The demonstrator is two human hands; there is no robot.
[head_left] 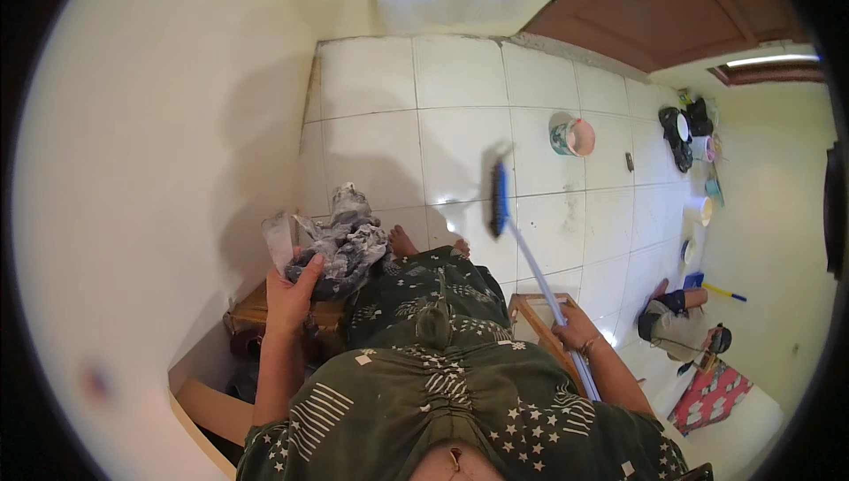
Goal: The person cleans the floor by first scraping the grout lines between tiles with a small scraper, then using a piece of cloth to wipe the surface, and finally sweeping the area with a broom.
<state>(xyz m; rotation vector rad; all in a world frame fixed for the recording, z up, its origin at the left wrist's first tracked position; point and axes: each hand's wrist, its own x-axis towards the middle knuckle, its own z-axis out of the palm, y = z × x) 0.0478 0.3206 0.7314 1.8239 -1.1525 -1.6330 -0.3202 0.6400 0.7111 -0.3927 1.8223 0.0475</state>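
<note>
Left hand (290, 297) clamps a soft, light rag bundle (345, 242) at its lower edge. Right of it, right hand (575, 331) closes mid-shaft on a stiff, light broom (522, 242).

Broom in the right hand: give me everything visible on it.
The broom has a blue brush head and a long pale, metallic-looking handle. The right hand grips the handle low down, fingers wrapped around it. It slants up and left from the hand, head resting on or just above the white tiled floor, ahead of the person's bare feet. Bristles are blurred.
</note>
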